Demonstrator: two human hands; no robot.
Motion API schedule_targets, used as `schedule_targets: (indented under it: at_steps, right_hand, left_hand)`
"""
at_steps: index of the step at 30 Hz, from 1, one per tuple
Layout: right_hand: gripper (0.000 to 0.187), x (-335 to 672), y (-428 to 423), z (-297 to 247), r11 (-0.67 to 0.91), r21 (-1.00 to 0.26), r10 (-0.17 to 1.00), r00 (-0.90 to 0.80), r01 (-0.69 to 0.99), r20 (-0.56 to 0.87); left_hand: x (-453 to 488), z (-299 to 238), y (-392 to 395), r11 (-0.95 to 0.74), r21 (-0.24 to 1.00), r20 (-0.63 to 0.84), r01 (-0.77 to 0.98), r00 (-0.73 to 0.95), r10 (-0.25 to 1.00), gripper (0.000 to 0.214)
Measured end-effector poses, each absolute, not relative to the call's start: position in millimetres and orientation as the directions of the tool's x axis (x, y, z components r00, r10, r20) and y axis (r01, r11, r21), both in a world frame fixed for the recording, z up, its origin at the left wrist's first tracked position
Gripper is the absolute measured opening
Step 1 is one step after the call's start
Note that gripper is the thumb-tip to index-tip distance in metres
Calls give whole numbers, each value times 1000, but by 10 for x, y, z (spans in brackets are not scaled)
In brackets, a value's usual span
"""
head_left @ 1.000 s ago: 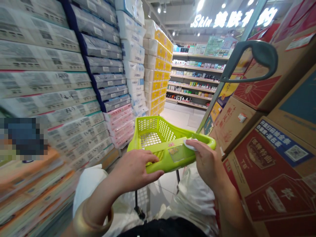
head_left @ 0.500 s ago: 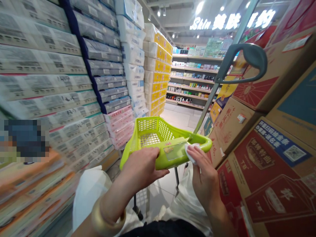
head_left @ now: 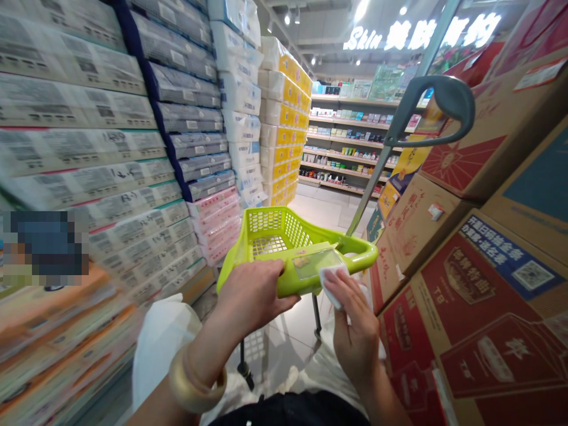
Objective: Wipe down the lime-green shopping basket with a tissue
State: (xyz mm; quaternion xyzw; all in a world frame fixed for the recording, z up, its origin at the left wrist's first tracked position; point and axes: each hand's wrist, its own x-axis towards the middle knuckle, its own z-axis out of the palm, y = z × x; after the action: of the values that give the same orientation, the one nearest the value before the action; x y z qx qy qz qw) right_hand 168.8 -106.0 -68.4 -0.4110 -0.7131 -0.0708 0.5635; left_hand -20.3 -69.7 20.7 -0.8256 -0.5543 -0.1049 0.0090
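Observation:
A lime-green shopping basket [head_left: 306, 236] with perforated sides stands in front of me on dark legs, its handle end toward me. My left hand [head_left: 252, 290] is wrapped round the near rim at the left. In my right hand [head_left: 357, 322] is a white cloth or tissue [head_left: 332, 283], pressed by the fingers against the near edge of the handle panel. A clear label window [head_left: 316, 264] sits on that panel between my hands. Beyond the basket's right side rises a metal pole with a grey loop handle [head_left: 457, 112].
Stacked packs of paper goods [head_left: 84, 106] line the left, with yellow-and-white packs [head_left: 286, 127] farther on. Cardboard cartons [head_left: 474, 296] are piled close on the right. Shelves of small products [head_left: 346, 142] stand at the back, past a pale tiled floor [head_left: 310, 204].
My right hand has slid the white cloth left and slightly down along the basket's handle panel. My left hand keeps its grip on the rim.

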Motion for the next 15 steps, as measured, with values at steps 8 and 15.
schedule_targets:
  at_steps: [8, 15]
  right_hand:
    - [38, 1739, -1006, -753, 660, -363, 490, -10, 658, 872]
    - [41, 1718, -1037, -762, 676, -338, 495, -64, 655, 867]
  left_hand:
    - [-209, 211, -723, -396, 104, 180, 913, 374, 910, 28]
    - [-216, 194, -727, -409, 106, 204, 906, 383, 901, 26]
